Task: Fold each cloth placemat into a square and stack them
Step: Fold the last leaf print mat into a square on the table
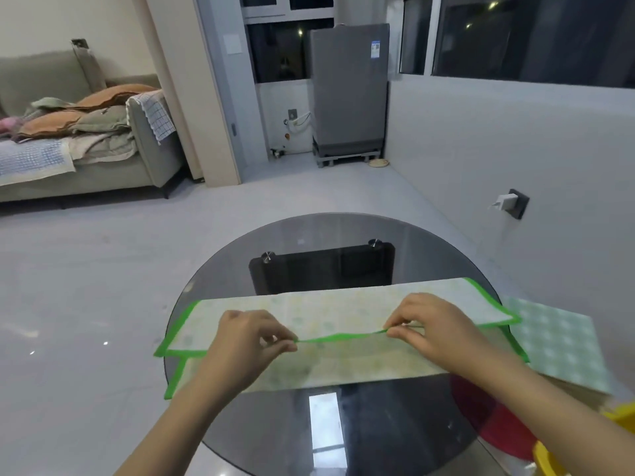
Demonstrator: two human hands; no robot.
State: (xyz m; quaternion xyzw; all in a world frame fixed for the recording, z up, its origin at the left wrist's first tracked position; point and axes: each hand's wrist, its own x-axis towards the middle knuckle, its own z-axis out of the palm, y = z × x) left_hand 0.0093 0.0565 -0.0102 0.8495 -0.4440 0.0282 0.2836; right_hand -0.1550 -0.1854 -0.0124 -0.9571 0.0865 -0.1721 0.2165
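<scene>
- Round glass counter [429,255] as landmark; green-edged placemat [336,310] spread across its near half, both short ends overhanging the rim
- Folded lengthwise: upper layer lying over a lower layer, green long edge [338,337] running roughly along the middle, lower layer showing toward the near side
- Left hand [247,338] pinched shut on that green edge, thumb against fingertips, left of the counter's centre
- Right hand [429,324] pinched shut on the same edge, right of centre; edge lifted slightly and sagging between the two pinches
- Checked green cloth [556,341] at the counter's right rim, partly under the placemat's right end; folded or not cannot be told
- Red round thing [494,417] seen through or under the glass at the near right; yellow object [618,417] just beyond the rim there, too cropped to name
- Step in hand, by judgement: first lengthwise fold, with the top edge being set or aligned over the lower layer; layers look offset, left corners not matched
- Task early: one placemat only half folded, no clear stack yet
- Next move calls for: laying the edge flat and square to the lower layer, smoothing, then crosswise folds of the long strip to reach a square
- Risk: overhanging ends dragging the cloth askew, fold creeping out of line
</scene>
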